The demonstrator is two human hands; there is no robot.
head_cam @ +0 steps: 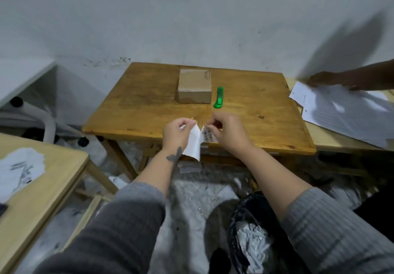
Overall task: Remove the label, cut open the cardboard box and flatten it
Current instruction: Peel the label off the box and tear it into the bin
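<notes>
A small closed cardboard box (194, 86) stands on the wooden table (149, 105), near its far side. Just right of the box lies a green utility knife (219, 98). Over the table's near edge I hold a white label (195, 143) between both hands; it looks torn or folded down the middle. My left hand (175, 132) pinches its left part, which hangs down blank side out. My right hand (229, 132) pinches the right part, which shows a barcode. Both hands are well in front of the box and apart from it.
A black-lined waste bin (251, 231) with crumpled paper sits on the floor below my right arm. Another person's hand (332, 81) rests on white sheets (345, 111) on a table at right. A pale table with papers (19, 169) stands at left.
</notes>
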